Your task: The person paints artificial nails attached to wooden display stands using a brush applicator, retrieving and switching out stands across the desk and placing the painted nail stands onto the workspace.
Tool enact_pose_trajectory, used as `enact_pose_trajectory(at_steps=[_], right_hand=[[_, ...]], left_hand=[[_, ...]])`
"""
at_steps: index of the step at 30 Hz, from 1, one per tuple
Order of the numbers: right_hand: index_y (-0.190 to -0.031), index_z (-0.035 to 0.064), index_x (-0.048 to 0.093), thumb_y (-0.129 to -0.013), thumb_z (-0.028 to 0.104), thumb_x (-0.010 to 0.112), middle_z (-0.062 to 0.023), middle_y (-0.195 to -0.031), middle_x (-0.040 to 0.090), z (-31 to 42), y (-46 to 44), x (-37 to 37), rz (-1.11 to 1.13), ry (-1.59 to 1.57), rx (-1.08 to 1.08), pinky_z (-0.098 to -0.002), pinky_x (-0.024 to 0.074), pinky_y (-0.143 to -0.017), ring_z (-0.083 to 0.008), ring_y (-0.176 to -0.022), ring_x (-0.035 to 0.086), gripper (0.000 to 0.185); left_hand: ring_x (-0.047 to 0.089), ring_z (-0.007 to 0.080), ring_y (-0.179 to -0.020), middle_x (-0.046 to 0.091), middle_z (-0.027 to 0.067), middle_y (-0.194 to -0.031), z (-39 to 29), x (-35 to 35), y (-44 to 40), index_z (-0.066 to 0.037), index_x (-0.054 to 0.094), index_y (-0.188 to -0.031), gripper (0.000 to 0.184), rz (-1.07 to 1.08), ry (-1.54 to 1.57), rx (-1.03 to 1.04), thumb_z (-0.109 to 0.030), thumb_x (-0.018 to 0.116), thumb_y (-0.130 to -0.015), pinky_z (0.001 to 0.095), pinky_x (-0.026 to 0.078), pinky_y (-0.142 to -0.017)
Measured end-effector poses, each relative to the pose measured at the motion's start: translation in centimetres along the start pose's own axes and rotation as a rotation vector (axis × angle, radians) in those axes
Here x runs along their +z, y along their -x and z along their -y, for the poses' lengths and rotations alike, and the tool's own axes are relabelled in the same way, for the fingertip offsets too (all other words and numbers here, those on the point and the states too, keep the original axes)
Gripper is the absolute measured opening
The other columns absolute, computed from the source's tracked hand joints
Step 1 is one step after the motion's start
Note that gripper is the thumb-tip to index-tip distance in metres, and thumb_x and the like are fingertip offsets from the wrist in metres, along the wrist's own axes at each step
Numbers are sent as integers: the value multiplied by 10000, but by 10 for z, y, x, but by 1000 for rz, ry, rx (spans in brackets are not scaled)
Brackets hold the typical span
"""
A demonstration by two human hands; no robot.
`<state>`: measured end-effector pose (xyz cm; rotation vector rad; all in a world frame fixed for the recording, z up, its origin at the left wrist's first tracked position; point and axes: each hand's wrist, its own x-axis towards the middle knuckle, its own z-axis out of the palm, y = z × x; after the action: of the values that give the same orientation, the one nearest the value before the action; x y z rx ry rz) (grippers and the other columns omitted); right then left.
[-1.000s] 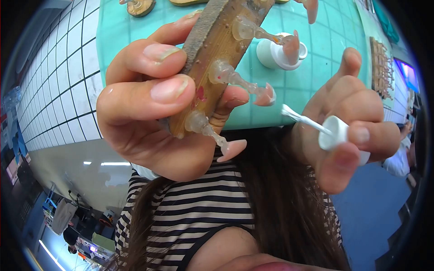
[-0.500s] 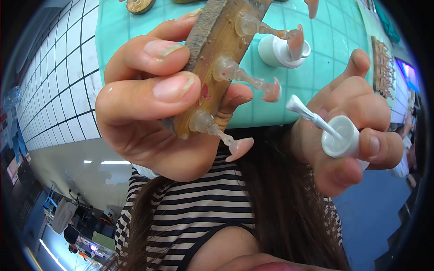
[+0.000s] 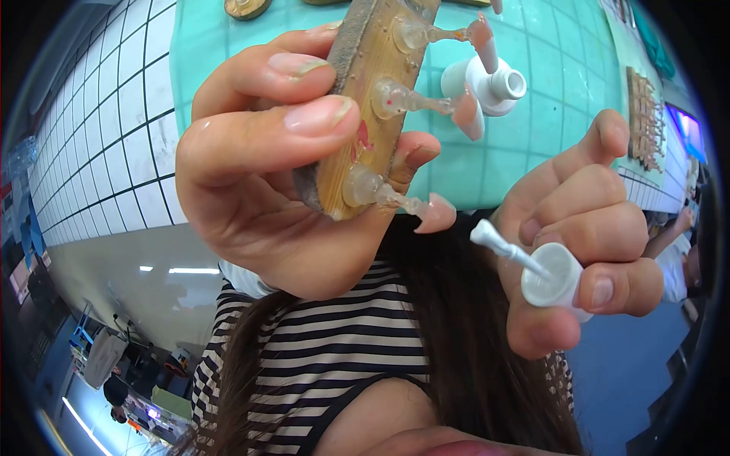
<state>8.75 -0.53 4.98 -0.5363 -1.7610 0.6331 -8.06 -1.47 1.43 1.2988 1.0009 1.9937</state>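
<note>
My left hand (image 3: 274,167) grips a wooden strip (image 3: 372,114) tilted upward, its fingers wrapped round the near side and the thumb showing behind. Clear stands along the strip carry pinkish nail tips, the lowest tip (image 3: 436,213) being closest to the brush. Between thumb and fingers, my right hand (image 3: 585,235) pinches a white cap (image 3: 553,275). From that cap a small brush (image 3: 498,243) loaded with white points up and left, apart from the lowest tip. Behind the strip, an uncapped white bottle (image 3: 487,87) stands on the green mat (image 3: 563,76).
Wooden pieces (image 3: 247,7) lie at the mat's far edge. A rack of small brown items (image 3: 645,118) is at the right. White tiles (image 3: 114,129) line the left side. Another person's arm (image 3: 669,232) shows at the far right.
The strip in my left hand has shifted right and turned, with its nail tips at a new angle. My right hand has moved down and slightly left with the cap and brush.
</note>
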Motion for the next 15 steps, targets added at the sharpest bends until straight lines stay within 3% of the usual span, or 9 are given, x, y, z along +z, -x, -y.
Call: enact_pose_trajectory(at_steps=[11,13,15], right_hand=[[-915,142,428,-844,381,495,20,-671,395,-6,4,15,-159,103,-92,-427,218,-928,-90,-515,378,258],[-911,154,432,-845,371,492,35,-672,391,-6,3,14,-111,87,-144,-420,207,-930,-81,-527,374,234],[-923,160,437,-846,374,492,38,-674,394,-5,1,16,-77,154,-120,-420,206,-930,-80,-537,379,234]], left_hand=[[503,293,-988,432,100,-1094,-3,-2,-1,-107,462,-1010,312,41,-274,123,33,563,-750,458,561,-635],[473,251,-1021,395,78,-1123,-19,3,-1,-135,462,-1025,464,-115,315,-311,119,619,-669,411,566,-668],[474,259,-1024,395,79,-1117,-13,1,1,-139,463,-1022,455,-73,185,-222,112,615,-674,406,568,-673]])
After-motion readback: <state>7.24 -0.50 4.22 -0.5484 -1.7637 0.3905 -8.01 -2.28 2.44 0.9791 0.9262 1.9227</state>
